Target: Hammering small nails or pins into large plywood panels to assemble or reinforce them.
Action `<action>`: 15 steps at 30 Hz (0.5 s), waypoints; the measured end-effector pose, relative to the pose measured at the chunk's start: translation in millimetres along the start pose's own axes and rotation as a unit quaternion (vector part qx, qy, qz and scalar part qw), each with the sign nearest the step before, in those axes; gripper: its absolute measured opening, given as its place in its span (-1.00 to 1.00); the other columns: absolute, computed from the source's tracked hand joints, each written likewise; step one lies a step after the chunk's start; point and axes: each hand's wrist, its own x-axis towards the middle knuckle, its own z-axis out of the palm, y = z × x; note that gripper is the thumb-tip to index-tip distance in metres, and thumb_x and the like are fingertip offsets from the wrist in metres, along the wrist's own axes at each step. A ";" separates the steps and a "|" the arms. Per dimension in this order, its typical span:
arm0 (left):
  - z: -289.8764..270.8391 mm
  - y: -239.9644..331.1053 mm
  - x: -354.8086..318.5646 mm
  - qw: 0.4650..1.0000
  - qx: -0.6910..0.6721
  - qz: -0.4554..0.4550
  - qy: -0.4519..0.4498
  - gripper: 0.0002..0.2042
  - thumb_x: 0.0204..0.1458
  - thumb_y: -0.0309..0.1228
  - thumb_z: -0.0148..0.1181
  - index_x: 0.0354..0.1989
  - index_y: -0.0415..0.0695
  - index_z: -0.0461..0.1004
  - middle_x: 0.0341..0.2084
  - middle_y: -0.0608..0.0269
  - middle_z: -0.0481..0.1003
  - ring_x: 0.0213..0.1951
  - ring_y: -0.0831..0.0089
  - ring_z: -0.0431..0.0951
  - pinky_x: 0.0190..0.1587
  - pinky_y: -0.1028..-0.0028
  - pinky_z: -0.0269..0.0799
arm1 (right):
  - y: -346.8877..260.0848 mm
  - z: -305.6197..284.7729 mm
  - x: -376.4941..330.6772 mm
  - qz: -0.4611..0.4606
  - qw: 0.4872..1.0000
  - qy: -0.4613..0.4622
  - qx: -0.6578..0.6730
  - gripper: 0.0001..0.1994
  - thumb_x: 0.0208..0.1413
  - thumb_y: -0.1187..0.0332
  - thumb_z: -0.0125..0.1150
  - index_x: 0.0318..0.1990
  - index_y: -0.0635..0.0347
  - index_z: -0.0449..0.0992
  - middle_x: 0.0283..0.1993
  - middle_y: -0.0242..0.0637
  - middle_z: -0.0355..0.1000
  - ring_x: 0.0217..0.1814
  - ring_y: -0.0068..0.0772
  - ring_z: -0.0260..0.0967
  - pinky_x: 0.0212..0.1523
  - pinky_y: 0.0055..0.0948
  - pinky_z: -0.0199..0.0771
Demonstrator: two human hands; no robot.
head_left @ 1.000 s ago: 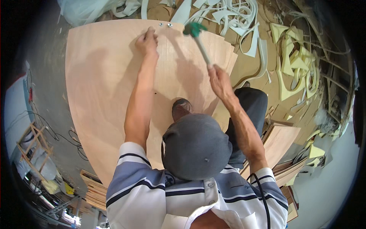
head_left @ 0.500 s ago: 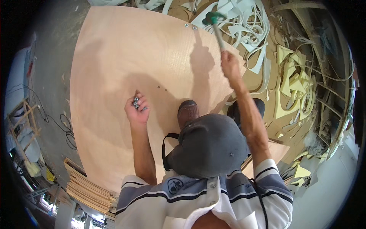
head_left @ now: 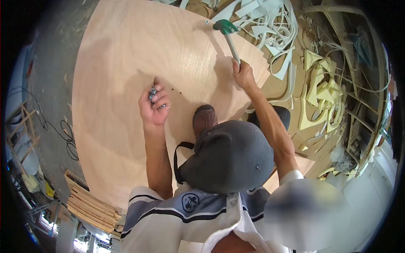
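Gripped by its pale handle, a hammer with a green head (head_left: 226, 27) is in my right hand (head_left: 244, 75). The head is over the far edge of a large plywood panel (head_left: 126, 139); whether it touches cannot be told. Beside the head, one small round metal fitting (head_left: 206, 22) sits at that edge. My left hand (head_left: 155, 103) is curled, palm up, around several small shiny metal fittings (head_left: 152, 93), perhaps T-nuts. It is above the middle of the panel, near two small dark spots (head_left: 176, 90) in the wood.
My brown shoe (head_left: 205, 119) rests on the panel. White offcut strips (head_left: 270, 25) lie tangled beyond the far edge, and yellow offcuts (head_left: 318, 92) are heaped at the right. Stacked wooden strips (head_left: 90, 204) lie at the near left, with a black cable (head_left: 69, 139) on the floor beyond.
My right hand has brought the hammer left and down, so its head now covers the second fitting at the panel's edge. My left hand still holds the fittings, turned slightly.
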 end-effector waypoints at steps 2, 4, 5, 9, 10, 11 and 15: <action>11.1 9.0 -5.4 1.000 0.009 0.018 -0.001 -0.74 0.17 -0.45 -0.19 -0.09 -0.33 0.35 -0.46 0.17 0.37 -0.61 0.57 0.30 -0.75 0.69 0.13 | -45.8 -18.9 -3.8 0.073 0.995 -0.036 0.061 -0.60 0.18 0.08 -0.03 -0.42 0.30 0.41 -0.58 -0.16 0.32 -0.54 -0.30 0.29 -0.49 -0.34 0.30; 13.8 8.3 -18.3 0.998 0.034 0.026 0.043 -0.74 0.16 -0.45 -0.17 -0.08 -0.34 0.34 -0.48 0.18 0.38 -0.61 0.58 0.30 -0.75 0.70 0.12 | -67.2 -42.0 -1.4 0.106 0.989 -0.045 0.093 -0.53 0.20 -0.06 -0.13 -0.52 0.17 0.36 -0.64 -0.43 0.22 -0.66 -0.61 0.13 -0.71 -0.51 0.15; 16.0 7.0 -31.7 0.998 0.033 0.032 0.050 -0.74 0.16 -0.45 -0.17 -0.08 -0.34 0.34 -0.48 0.18 0.38 -0.61 0.58 0.30 -0.75 0.70 0.12 | -101.4 -71.5 -5.6 0.088 0.990 -0.015 0.110 -0.53 0.20 -0.07 -0.10 -0.53 0.15 0.34 -0.64 -0.45 0.22 -0.68 -0.61 0.12 -0.72 -0.50 0.15; 15.6 16.0 -27.4 0.994 0.057 0.063 0.071 -0.76 0.15 -0.44 -0.14 -0.12 -0.33 0.35 -0.51 0.20 0.39 -0.61 0.60 0.29 -0.74 0.71 0.12 | -216.9 -169.6 -5.6 -0.138 0.969 0.124 0.163 -0.55 0.24 -0.05 -0.18 -0.49 0.13 0.33 -0.72 -0.49 0.12 -0.73 -0.61 0.09 -0.74 -0.55 0.03; 19.6 7.6 -17.5 0.994 0.045 0.060 0.081 -0.77 0.15 -0.44 -0.14 -0.13 -0.32 0.35 -0.51 0.20 0.39 -0.61 0.60 0.29 -0.74 0.72 0.12 | -230.5 -195.4 -5.1 -0.336 0.897 0.231 0.171 -0.51 0.27 -0.03 -0.25 -0.47 0.18 0.37 -0.80 -0.47 0.10 -0.80 -0.65 0.05 -0.77 -0.62 -0.04; 21.4 7.5 -15.5 0.994 0.045 0.061 0.081 -0.77 0.15 -0.44 -0.14 -0.13 -0.32 0.35 -0.51 0.20 0.39 -0.61 0.60 0.29 -0.74 0.72 0.12 | -231.0 -206.5 3.2 -0.337 0.897 0.230 0.171 -0.51 0.27 -0.03 -0.25 -0.47 0.18 0.37 -0.80 -0.47 0.10 -0.80 -0.65 0.05 -0.77 -0.62 -0.04; 19.1 15.3 -24.1 0.995 0.032 0.055 0.080 -0.78 0.15 -0.43 -0.13 -0.16 -0.31 0.37 -0.52 0.20 0.39 -0.62 0.59 0.28 -0.74 0.70 0.13 | -126.5 -126.9 50.5 -0.369 0.894 0.160 0.200 -0.86 0.12 0.36 -0.04 -0.33 0.22 0.40 -0.46 -0.19 0.37 -0.52 -0.25 0.31 -0.50 -0.34 0.34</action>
